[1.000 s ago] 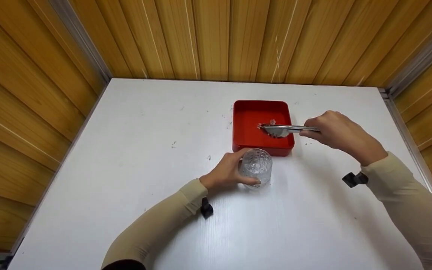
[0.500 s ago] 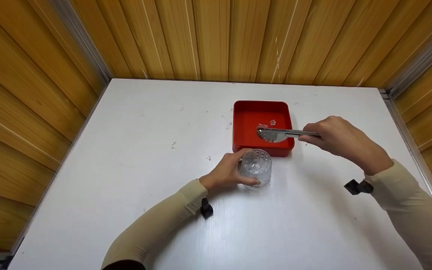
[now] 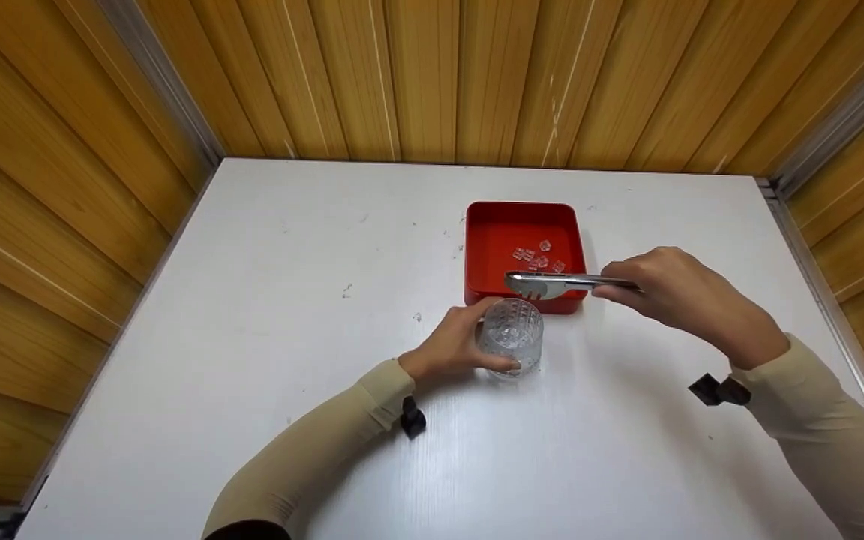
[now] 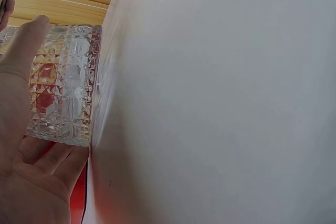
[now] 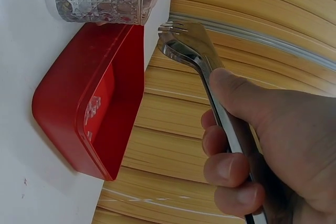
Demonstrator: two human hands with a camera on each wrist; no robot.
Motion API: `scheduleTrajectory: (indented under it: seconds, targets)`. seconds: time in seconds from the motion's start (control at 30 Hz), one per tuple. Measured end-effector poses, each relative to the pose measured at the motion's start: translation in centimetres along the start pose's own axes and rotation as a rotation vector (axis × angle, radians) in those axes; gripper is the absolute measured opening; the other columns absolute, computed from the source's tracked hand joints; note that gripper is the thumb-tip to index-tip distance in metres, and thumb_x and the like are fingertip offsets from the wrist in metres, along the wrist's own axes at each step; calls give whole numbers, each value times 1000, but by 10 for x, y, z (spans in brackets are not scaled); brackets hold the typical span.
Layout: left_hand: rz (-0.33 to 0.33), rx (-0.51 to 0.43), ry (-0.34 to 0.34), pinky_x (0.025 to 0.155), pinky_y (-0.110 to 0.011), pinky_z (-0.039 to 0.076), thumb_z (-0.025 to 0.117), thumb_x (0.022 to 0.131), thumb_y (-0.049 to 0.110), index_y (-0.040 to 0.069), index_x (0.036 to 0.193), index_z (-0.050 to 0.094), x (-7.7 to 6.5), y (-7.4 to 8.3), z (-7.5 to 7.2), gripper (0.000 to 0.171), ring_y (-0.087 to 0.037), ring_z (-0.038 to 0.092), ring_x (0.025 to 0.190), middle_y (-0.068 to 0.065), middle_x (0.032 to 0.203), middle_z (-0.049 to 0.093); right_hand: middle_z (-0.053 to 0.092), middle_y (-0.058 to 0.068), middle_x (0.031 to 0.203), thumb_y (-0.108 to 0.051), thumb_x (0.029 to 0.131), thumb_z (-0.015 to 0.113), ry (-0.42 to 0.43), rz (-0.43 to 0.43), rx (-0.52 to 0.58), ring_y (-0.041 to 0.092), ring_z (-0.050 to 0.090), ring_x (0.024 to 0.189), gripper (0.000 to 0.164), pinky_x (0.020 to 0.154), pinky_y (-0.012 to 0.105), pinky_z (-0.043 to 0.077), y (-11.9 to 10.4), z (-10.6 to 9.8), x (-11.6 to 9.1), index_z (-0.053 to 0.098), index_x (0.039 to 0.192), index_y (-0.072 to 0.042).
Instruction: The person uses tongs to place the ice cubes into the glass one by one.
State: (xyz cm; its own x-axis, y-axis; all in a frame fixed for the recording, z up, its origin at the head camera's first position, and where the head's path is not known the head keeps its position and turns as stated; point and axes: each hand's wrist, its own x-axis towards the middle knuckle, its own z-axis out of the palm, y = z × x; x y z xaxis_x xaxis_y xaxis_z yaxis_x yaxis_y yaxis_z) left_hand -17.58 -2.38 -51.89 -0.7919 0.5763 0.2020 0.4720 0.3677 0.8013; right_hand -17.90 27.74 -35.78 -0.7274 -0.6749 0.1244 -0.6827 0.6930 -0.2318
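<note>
In the head view my left hand (image 3: 448, 346) holds a clear, patterned drinking glass (image 3: 513, 330), thumb on the near side and fingers on the far side. The glass (image 4: 63, 87) stands upright on the white table. My right hand (image 3: 676, 296) grips metal serving tongs (image 3: 552, 283), whose ends hover over the near wall of a red square tray (image 3: 488, 244), just beyond the glass rim. One arm of the tongs (image 5: 181, 51) is spoon-like, the other fork-like. I cannot tell whether anything sits between them. Several small clear cubes (image 3: 545, 245) lie in the tray.
The white tabletop (image 3: 312, 240) carries a few dark scuff marks. Wood-plank walls (image 3: 432, 82) with metal corner posts enclose it at the back and sides. The glass stands right in front of the tray's near wall.
My right hand has drawn the tongs from inside the tray toward me, above its near wall. The clear cubes they covered now show. My left hand and the glass have stayed put.
</note>
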Motion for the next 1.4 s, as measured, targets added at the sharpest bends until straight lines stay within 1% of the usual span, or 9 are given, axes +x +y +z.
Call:
scheduleTrajectory:
  seconds: [0.27,0.43,0.57,0.7,0.87,1.0,1.1,1.27,1.4]
  targets:
    - [4,41,4,97,-22,50,95,73,38,10,140,54,0,0,0,84,-11,64,108,-3,126,69,66,-7,70,-15,87,83,25,-59,8,6,48,56,9,49,21,43,-6,4,-2,79,92,-9]
    - [-4,26,-5,94,-21,51,94,74,38,8,134,55,0,1,0,78,-13,64,105,-3,123,70,65,-7,69,-14,86,84,22,-89,10,4,48,56,9,49,21,43,-9,7,-3,79,91,-10]
    - [-16,21,-8,94,-21,51,93,74,40,7,133,55,0,1,0,77,-13,63,105,-3,122,70,64,-8,69,-14,86,84,19,-100,12,4,46,55,9,48,20,41,-10,9,-3,78,91,-10]
    - [-24,5,-11,98,-22,50,93,74,41,11,138,53,0,2,0,82,-12,63,109,-4,127,69,66,-8,71,-14,86,84,13,-98,20,4,47,56,9,49,20,41,-11,10,-4,78,92,-10]
    - [-19,-2,-9,101,-23,49,94,73,42,14,144,50,0,2,0,88,-12,63,111,-5,130,68,70,-7,75,-15,87,84,9,-94,34,4,50,58,11,50,21,42,-11,12,-4,80,96,-11]
    - [-13,18,-4,98,-23,50,94,73,42,12,142,51,0,1,1,87,-12,63,108,-5,127,69,72,-6,78,-16,86,84,11,-99,36,4,51,59,13,50,21,43,-11,14,-4,80,98,-10]
    - [-4,30,-1,96,-22,51,93,73,42,11,142,51,0,-1,1,87,-11,63,105,-3,124,70,72,-7,78,-16,86,84,20,-110,32,4,51,59,12,51,21,44,-11,16,-4,80,96,-10]
    - [14,33,0,97,-21,49,93,73,42,13,144,51,1,-1,2,87,-8,63,108,0,124,70,72,-7,79,-16,86,84,41,-133,23,3,53,60,11,53,22,47,-9,21,-5,79,95,-11]
    - [23,45,-1,97,-21,49,93,74,41,13,145,51,1,-1,1,88,-9,63,108,0,125,70,71,-7,77,-17,86,84,30,-124,15,4,53,60,12,54,23,47,-10,25,-6,78,94,-10]
